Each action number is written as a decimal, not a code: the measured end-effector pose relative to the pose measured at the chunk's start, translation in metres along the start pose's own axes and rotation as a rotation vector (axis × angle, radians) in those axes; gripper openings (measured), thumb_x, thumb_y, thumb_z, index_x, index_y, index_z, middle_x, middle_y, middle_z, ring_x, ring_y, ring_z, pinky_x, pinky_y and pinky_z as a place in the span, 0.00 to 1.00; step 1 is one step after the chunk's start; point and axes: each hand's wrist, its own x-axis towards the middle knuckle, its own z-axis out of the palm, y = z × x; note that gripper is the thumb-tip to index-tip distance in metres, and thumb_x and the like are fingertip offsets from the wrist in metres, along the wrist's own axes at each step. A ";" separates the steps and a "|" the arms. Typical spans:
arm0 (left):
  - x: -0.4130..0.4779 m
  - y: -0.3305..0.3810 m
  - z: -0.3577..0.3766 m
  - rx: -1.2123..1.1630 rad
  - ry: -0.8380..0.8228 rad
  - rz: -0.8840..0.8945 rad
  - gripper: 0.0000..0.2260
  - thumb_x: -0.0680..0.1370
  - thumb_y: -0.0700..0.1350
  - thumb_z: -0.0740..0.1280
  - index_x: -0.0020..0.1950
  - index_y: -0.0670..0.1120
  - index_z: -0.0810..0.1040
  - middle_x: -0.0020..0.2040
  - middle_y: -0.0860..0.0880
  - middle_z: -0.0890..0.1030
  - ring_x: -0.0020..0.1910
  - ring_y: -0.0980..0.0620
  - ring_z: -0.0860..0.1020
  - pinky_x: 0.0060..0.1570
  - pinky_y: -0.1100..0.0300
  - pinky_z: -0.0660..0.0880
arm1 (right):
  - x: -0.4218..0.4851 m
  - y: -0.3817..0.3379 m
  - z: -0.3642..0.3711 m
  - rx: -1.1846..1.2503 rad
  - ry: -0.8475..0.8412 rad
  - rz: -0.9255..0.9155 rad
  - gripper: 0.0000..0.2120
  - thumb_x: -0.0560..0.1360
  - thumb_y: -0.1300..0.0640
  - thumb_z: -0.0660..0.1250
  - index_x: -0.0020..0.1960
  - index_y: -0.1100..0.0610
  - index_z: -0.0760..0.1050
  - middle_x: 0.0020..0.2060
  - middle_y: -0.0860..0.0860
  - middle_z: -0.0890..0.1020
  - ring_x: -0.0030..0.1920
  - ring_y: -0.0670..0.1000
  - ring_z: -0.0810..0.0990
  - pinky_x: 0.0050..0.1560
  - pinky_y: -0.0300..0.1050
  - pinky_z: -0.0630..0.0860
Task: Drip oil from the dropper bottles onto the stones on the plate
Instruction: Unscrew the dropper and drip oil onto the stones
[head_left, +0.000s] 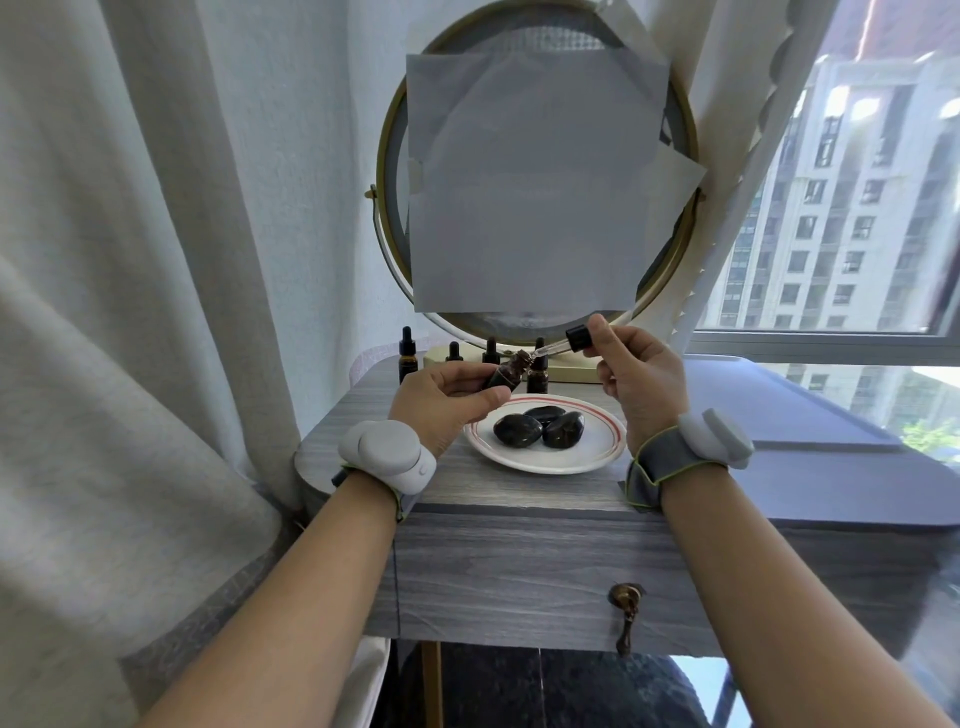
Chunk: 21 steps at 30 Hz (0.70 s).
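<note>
The left hand (441, 400) grips a tilted brown bottle (143, 371), and the right hand (636, 379) pinches the dropper (563, 343), its glass tip at the bottle's mouth. Three dark stones (540, 428) lie touching on the plate (597, 447), at five o'clock from the bottle, with four more bottles (408, 356) standing at twelve o'clock behind it.

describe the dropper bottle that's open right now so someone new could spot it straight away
Start at the big round mirror on the grey table; in front of its base stands a row of dark dropper bottles, behind a white plate of black stones. The open bottle is the one lifted off the table, tilted in the left hand. Alone among them it has no cap; the right hand holds its dropper at its mouth.
</note>
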 end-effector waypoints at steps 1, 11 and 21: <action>0.000 0.000 0.000 0.008 -0.002 0.000 0.11 0.69 0.39 0.74 0.48 0.51 0.81 0.43 0.51 0.84 0.43 0.57 0.82 0.43 0.65 0.80 | 0.000 0.000 0.000 -0.007 0.001 -0.002 0.08 0.74 0.50 0.71 0.41 0.54 0.80 0.31 0.46 0.81 0.28 0.43 0.70 0.29 0.32 0.70; 0.001 -0.001 -0.001 0.034 -0.004 0.005 0.12 0.68 0.40 0.75 0.50 0.50 0.81 0.44 0.52 0.84 0.43 0.58 0.82 0.43 0.66 0.79 | -0.002 -0.002 0.000 -0.047 -0.020 -0.015 0.08 0.73 0.50 0.71 0.41 0.55 0.80 0.33 0.49 0.81 0.30 0.44 0.70 0.31 0.33 0.70; 0.001 -0.003 -0.002 0.030 -0.001 0.016 0.11 0.68 0.40 0.75 0.47 0.52 0.81 0.45 0.52 0.84 0.45 0.57 0.82 0.46 0.63 0.79 | -0.003 -0.003 0.000 -0.083 -0.033 -0.022 0.09 0.73 0.49 0.70 0.41 0.54 0.79 0.33 0.47 0.81 0.31 0.44 0.71 0.34 0.36 0.71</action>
